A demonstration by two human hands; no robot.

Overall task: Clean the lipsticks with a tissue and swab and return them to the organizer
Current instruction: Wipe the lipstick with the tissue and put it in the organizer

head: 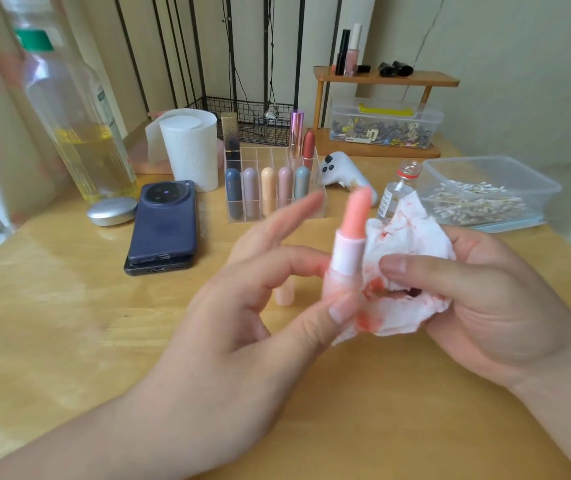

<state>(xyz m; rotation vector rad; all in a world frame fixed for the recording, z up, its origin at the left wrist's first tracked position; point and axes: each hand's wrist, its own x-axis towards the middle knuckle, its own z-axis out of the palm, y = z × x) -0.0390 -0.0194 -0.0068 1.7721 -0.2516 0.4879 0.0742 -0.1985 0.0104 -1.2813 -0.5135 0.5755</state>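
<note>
above the table (69, 327), left hand (242, 327) pinches a lipstick (350, 244), right hand (491, 306) grips a stained tissue (412, 233).

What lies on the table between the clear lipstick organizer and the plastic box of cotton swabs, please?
In the head view, a white panda-faced toy and a small glass vial stand between the organizer and the swab box.

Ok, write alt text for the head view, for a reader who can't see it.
The left hand holds an uncapped peach lipstick upright while the right hand grips a crumpled, red-stained tissue beside it, above a wooden table. Behind stand a clear organizer of capped lipsticks, a paper roll, a phone and a tub of cotton swabs.
</note>
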